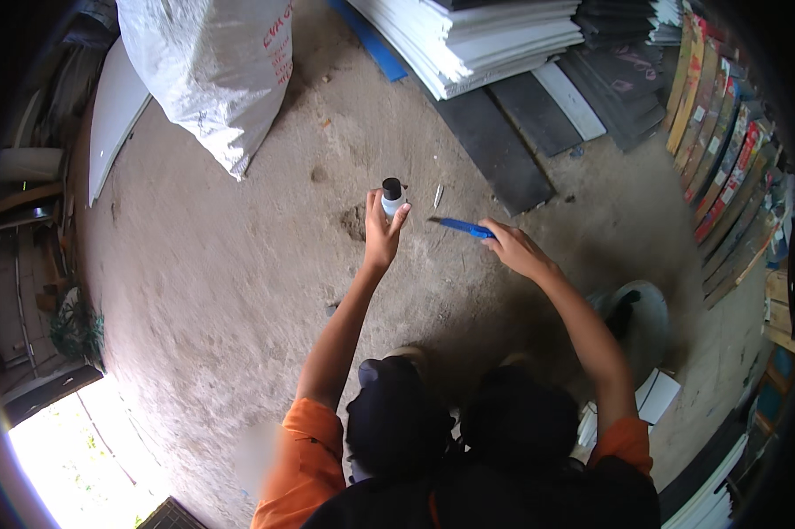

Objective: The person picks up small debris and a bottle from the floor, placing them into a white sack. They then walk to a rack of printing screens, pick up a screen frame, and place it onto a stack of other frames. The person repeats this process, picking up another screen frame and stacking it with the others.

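In my left hand (382, 231) is a small pale bottle (393, 204) with a black cap (391, 184), held upright with my fingers wrapped round it. My right hand (519, 249) grips a blue utility knife (466, 227) by its rear end. The knife's dark front end points left toward the bottle, with a gap between the two. Beyond the knife tip, a thin white sliver (438, 196) lies on the concrete floor (230, 256).
A large white woven sack (208, 70) stands at the far left. White sheets (494, 44) are stacked at the back, near dark flat boards (494, 150). Curved wooden pieces (724, 150) line the right side. A bucket (649, 317) sits by my right arm.
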{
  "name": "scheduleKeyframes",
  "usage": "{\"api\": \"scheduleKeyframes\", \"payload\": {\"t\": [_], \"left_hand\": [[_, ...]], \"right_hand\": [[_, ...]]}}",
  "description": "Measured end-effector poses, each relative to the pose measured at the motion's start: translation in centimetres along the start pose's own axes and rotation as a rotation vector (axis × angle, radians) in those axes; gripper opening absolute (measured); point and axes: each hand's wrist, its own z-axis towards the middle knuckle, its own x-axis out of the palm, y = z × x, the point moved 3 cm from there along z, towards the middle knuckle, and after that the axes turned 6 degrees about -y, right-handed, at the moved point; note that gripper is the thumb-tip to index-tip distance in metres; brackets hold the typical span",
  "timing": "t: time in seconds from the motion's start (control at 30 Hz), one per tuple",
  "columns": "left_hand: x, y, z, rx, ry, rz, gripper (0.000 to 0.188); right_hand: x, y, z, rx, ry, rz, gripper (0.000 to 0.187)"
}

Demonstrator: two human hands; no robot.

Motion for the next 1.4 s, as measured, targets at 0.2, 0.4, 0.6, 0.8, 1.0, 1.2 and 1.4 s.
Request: {"api": "scheduleKeyframes", "payload": {"t": [0.2,0.4,0.6,0.8,1.0,1.2,1.4], "left_hand": [[-1.7,-13.1,2.7,-0.042,-0.057,-0.163,0.032],[-3.6,-30.3,3.3,-0.042,-0.047,-0.278,0.029],[-8.0,-46.3,3.3,0.017,-0.009,-0.158,0.031],[-11.6,-59.7,4.2,0.051,0.010,-0.130,0.034],[-12.8,-68.6,6.0,0.006,0.034,-0.351,0.035],[-13.0,-71.1,7.7,0.034,-0.024,-0.416,0.032],[-11.5,-72.2,10.9,0.045,-0.002,-0.467,0.032]], "right_hand": [[-11.1,8.1,6.1,0.511,-0.130,0.102,0.038],[-24.1,20.6,9.6,0.528,-0.339,0.237,0.042],[-35.2,33.4,11.1,0.501,-0.392,0.348,0.040],[-44.6,43.0,11.6,0.417,-0.387,0.367,0.038],[-52.4,49.0,12.5,0.269,-0.436,0.449,0.035],[-53.1,48.8,14.1,0.260,-0.428,0.595,0.026],[-53.3,48.0,17.1,0.268,-0.415,0.792,0.020]]}}
